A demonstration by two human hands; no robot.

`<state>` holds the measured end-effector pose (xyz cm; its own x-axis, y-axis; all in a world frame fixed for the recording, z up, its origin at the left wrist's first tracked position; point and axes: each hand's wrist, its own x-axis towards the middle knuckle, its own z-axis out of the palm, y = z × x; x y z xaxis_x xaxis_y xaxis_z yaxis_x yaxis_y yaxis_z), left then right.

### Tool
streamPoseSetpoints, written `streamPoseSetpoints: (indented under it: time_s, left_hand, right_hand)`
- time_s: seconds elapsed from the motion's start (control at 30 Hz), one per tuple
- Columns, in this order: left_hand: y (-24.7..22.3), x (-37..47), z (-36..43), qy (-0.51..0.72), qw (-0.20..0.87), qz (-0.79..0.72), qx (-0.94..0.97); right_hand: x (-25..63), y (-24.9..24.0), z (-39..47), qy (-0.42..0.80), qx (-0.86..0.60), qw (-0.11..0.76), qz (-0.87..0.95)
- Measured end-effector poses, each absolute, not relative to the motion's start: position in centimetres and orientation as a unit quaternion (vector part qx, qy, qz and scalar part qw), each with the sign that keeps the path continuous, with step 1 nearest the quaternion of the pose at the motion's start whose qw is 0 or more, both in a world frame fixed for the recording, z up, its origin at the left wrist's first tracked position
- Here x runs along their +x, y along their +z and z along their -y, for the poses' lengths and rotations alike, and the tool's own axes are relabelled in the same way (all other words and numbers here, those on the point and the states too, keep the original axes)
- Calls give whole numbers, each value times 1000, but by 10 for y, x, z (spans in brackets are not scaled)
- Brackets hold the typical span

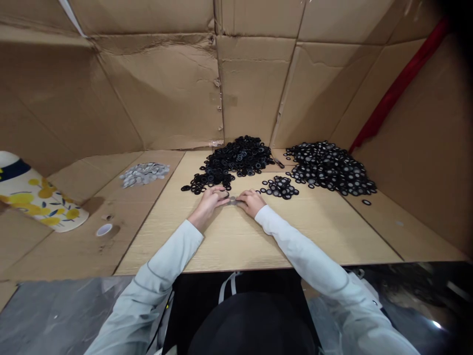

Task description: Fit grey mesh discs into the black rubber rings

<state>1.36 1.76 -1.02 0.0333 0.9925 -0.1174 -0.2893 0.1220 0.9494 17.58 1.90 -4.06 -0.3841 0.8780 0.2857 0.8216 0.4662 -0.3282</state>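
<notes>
Pinching black ring (226, 195) in left hand (211, 202); bent right hand (253, 201) at grey disc (232, 200), grip unclear; open room to near edge of board (236, 241).

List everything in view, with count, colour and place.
Cardboard panels: several, brown, back and sides
Red strip: 1, red, right wall
Board: 1, pale wood tone, centre
Ring pile: many, black, back centre
Grey-centred rings: many, black and grey, back right; smaller heap nearer the right hand
Flat discs: many, grey, left
Snips-like tool: 1, dark, between the back piles
Patterned cylinder: 1, white, yellow and navy, far left
Cap-like item: 1, white, left
Floor: 1, grey, below
Sleeves: 2, pale grey-blue, lower left and right
Left hand: 1, bare, front centre
Right hand: 1, bare, opposite it
</notes>
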Motion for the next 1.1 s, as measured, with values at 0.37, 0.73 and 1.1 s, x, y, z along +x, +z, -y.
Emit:
streamPoseSetpoints:
  time_s: [0.37, 0.73, 1.1]
  left_hand:
    - [-15, 12, -19, 542, 627, -422, 367]
    - [-29, 25, -15, 437, 522, -442, 584]
    - [-26, 28, -12, 451, 527, -407, 594]
  right_hand:
    - [183, -34, -24, 310, -538, 431, 655]
    - [181, -36, -24, 437, -520, 486, 549]
    - [177, -33, -21, 453, -494, 515, 534]
